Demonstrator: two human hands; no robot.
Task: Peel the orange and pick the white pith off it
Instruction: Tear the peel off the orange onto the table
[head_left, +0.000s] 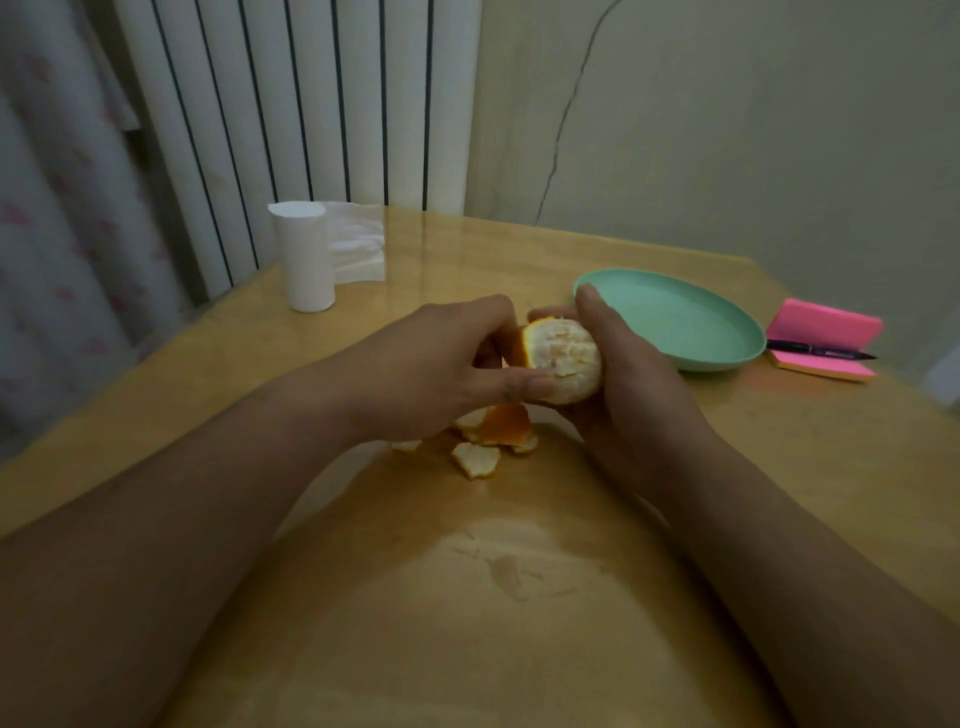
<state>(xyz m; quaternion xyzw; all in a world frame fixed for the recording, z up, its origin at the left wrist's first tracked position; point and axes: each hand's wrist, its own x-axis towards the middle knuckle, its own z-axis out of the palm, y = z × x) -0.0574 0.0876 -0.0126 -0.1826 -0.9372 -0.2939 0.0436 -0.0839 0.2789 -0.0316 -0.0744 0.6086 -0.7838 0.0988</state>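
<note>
The right hand (618, 364) cups the mostly peeled orange (569, 364) above the middle of the counter (467, 597), grip curled round it. The left hand (436, 364) pinches the remaining peel (525, 345). Scraps (480, 458) lie beneath.

left hand (436, 364), right hand (626, 387), seemingly curled
</note>
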